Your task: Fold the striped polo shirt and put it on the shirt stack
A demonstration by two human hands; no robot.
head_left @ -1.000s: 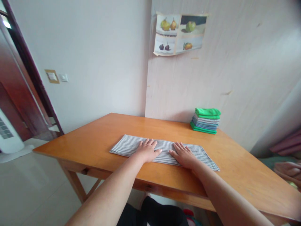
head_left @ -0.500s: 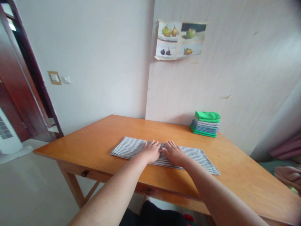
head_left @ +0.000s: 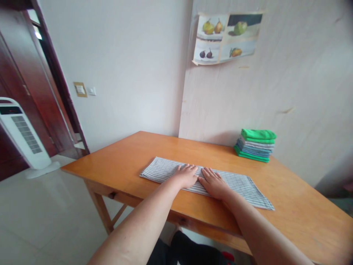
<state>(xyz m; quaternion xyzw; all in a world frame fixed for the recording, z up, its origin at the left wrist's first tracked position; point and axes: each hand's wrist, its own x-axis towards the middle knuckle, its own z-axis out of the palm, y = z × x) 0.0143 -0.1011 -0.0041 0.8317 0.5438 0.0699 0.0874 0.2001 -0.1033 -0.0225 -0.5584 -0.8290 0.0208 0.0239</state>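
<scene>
Pale walls meet in a corner behind the wooden counter, with a fruit poster above. A white tower fan stands on the floor at left, and more of it shows than a second ago because the view has swung left. Striped cloth lies flat as a long band across the counter's near half, in the same spot as before, its near edge set back from the counter's front edge. Bare wood is open to the right and behind the cloth. A stack of folded cloths sits by the wall, well apart. Left hand and right hand rest palm-down on the cloth's middle. A second ago a gap stood between them; now they lie side by side, about touching. Fingers are flat and close together, gripping nothing. It reads as a smoothing stroke drawn in to the centre.
</scene>
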